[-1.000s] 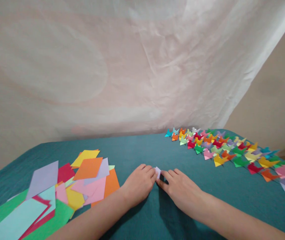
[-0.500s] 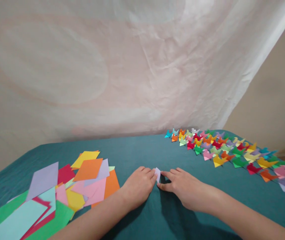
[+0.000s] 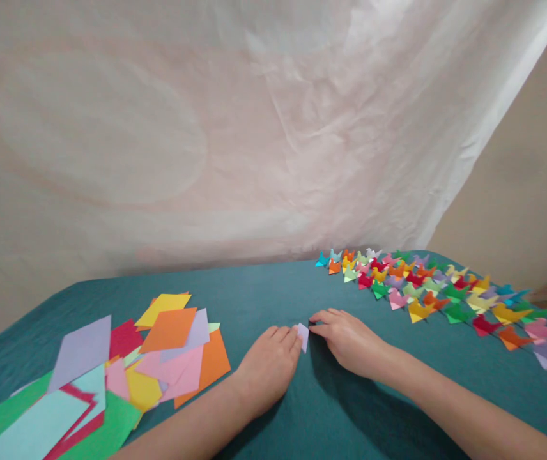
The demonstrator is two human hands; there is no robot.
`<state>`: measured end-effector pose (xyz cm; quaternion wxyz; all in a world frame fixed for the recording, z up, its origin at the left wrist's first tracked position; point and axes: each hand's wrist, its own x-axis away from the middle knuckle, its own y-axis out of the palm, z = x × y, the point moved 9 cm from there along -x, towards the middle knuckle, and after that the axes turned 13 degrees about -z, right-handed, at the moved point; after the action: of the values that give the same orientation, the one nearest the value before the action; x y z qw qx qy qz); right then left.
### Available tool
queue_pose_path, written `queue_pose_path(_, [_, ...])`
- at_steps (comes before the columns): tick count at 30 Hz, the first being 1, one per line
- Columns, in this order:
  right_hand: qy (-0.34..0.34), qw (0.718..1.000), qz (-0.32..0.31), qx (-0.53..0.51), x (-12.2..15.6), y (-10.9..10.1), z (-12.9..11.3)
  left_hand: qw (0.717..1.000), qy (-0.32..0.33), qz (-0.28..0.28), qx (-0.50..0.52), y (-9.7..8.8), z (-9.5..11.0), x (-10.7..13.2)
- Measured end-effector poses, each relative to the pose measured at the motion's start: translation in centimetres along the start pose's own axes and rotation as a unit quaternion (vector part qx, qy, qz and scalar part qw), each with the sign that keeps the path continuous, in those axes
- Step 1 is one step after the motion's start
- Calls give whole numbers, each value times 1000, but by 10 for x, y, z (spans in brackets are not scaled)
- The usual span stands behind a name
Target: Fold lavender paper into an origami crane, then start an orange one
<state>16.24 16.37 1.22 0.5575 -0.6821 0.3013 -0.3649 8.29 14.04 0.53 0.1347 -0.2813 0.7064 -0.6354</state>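
Observation:
A small folded piece of lilac paper (image 3: 304, 337) lies on the teal tablecloth in front of me. My left hand (image 3: 273, 358) holds it down from the left, fingers together over its left part. On the other side, my right hand (image 3: 345, 335) has thumb and forefinger drawn close together at the paper's upper right corner. The exact contact at those fingertips is too small to make out. Part of the paper is hidden beneath my left fingers.
Loose coloured sheets (image 3: 168, 329) overlap in a pile on the left, beside my left forearm. Rows of small folded paper birds (image 3: 420, 311) stand on the right, beyond my right arm. A pale cloth (image 3: 254, 140) hangs behind the teal table (image 3: 254, 294).
My right thumb has moved up from the paper's lower edge toward the forefinger, at the upper right corner. My left hand stays on the paper.

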Motion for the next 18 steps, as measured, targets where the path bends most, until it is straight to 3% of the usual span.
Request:
queue_pose_path(8, [38,994,80,-63,-5,5,14,997,-23,53,50,4,-10,1])
queue_pose_path(18, [35,988,109,-107,-7,8,17,996,-16,67,52,2,-9,1])
